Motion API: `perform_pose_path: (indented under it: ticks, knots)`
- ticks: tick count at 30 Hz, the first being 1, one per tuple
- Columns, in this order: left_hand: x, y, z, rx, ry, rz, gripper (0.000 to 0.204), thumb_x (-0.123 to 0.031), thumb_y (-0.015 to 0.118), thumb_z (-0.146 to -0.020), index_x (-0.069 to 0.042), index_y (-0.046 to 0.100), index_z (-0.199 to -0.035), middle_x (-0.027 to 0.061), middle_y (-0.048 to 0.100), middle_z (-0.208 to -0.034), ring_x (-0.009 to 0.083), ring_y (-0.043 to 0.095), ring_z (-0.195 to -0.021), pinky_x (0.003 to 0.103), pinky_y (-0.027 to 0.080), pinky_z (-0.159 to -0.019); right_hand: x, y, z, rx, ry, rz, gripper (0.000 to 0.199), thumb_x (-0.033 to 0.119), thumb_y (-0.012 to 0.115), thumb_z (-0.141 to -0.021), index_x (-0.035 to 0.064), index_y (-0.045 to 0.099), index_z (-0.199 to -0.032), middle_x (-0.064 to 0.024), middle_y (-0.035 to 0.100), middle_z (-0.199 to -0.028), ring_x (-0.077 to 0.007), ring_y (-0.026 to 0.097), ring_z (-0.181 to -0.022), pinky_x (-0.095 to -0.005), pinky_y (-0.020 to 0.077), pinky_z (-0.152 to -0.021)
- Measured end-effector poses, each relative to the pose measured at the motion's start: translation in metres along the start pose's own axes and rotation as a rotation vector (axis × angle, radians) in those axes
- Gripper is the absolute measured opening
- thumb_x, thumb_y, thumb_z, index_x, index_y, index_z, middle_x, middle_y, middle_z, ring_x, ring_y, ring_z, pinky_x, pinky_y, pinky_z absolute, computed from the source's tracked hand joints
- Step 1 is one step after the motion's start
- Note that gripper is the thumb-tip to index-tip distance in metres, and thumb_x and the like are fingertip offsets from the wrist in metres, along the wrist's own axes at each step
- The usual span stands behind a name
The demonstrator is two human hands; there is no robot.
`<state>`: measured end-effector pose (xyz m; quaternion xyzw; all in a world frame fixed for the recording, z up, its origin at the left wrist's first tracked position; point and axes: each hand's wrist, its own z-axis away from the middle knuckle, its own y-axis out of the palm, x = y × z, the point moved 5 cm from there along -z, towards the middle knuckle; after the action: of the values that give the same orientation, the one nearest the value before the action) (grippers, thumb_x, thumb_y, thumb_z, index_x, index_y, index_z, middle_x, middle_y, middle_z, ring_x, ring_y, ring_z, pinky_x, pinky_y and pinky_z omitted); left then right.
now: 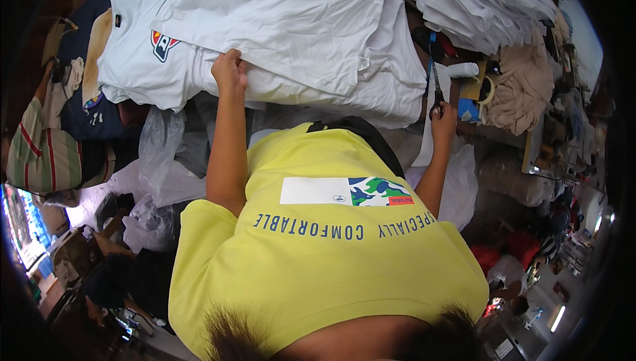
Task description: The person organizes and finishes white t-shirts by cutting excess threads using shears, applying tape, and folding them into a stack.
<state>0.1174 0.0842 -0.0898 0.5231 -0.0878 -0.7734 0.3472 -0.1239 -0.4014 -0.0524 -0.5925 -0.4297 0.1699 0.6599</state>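
A white T-shirt [291,36] lies spread on top of a stack of white T-shirts [377,99], its edge slanting across a printed shirt [129,43] with a red and dark blue emblem. My left hand [230,69] is closed on the near edge of the upper shirt, fingertips pinching the cloth. Off to the right of the stack, my right hand [445,121] grips a pair of scissors [436,93] by its dark handles. The blades point away from me and are apart from the shirt. A small white label [364,63] shows near the shirt's right end.
A heap of white garments [480,3] rises at the far right. Beside the scissors lie a white roll [462,69], a roll of tape [488,89] and beige cloth [520,93]. Clear plastic bags [159,149] hang at the near left. Another person in a striped shirt [46,149] is at the left.
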Motion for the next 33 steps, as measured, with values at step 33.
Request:
perform_pose_path:
  ticks: [33]
  knots:
    - [-0.041, 0.048, 0.009, 0.542, -0.094, -0.084, 0.026, -0.017, 0.049, -0.089, 0.005, 0.055, -0.101, 0.0143, 0.063, -0.099, 0.0228, 0.062, -0.092, 0.037, 0.049, -0.084, 0.083, -0.11, 0.007, 0.533, 0.01, -0.599, 0.054, 0.002, 0.06, -0.078, 0.0087, 0.042, -0.129, -0.0077, 0.063, -0.087, -0.0111, 0.061, -0.073, -0.019, 0.0432, -0.058]
